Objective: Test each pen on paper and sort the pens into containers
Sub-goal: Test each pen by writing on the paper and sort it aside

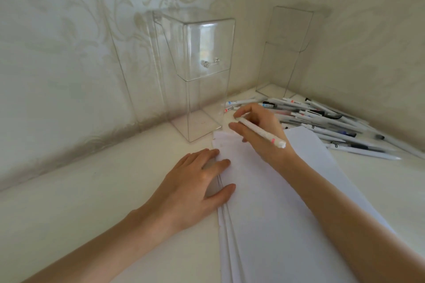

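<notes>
The right hand is pinching a white pen over the paper; the left hand, fingers flat, is pinning it down for one short, light stroke.

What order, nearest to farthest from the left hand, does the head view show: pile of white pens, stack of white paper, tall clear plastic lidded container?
1. Stack of white paper: touching the left hand.
2. Tall clear plastic lidded container: ahead.
3. Pile of white pens: far right.

white pen, damask-patterned cream wallpaper
</notes>
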`<state>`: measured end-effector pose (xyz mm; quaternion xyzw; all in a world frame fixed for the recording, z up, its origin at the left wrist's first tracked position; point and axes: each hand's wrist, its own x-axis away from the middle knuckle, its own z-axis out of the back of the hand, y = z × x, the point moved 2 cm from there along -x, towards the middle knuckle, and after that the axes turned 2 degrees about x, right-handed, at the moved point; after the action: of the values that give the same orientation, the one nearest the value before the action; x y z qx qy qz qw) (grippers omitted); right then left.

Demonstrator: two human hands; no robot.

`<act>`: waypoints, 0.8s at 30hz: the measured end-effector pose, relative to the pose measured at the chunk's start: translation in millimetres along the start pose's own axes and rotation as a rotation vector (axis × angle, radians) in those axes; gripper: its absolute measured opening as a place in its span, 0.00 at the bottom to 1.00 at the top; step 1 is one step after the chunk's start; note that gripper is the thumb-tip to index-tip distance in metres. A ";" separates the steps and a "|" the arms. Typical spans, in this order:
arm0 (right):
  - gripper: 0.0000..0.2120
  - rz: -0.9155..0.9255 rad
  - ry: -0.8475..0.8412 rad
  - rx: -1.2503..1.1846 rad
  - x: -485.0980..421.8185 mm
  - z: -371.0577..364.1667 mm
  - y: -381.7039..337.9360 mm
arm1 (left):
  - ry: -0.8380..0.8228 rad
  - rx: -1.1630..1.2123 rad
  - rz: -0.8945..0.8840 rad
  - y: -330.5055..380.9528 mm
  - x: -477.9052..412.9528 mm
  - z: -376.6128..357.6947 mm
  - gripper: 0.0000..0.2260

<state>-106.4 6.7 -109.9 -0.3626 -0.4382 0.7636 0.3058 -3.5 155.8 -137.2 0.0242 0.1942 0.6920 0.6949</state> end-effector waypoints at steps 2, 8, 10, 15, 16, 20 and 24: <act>0.14 -0.007 0.027 -0.137 -1.8 8.7 -1.2 | 0.013 0.011 -0.012 -1.0 0.1 -0.4 0.33; 0.13 -0.100 0.030 -0.567 5.0 4.6 -5.8 | 0.136 0.137 -0.018 -1.8 -1.3 4.9 0.27; 0.13 -0.131 -0.033 -0.570 8.6 -3.5 -7.0 | 0.190 0.269 0.026 -1.3 -0.9 10.2 0.25; 0.11 -0.148 -0.225 -0.574 15.0 -16.9 -10.4 | 0.236 0.389 -0.159 -3.5 -1.4 11.8 0.22; 0.11 -0.140 -0.240 -0.573 15.1 -18.2 -11.0 | 0.257 0.378 -0.167 -5.3 -1.7 10.8 0.21; 0.12 -0.102 -0.255 -0.549 16.6 -22.8 -12.6 | 0.311 0.323 -0.159 -8.8 1.0 9.1 0.20; 0.14 -0.043 -0.260 -0.415 18.8 -27.2 -11.7 | 0.247 0.231 -0.101 -15.8 26.0 16.0 0.21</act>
<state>-92.6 38.6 -114.5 -0.3069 -0.6288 0.6909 0.1820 15.6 184.1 -133.3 0.0090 0.3575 0.6270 0.6921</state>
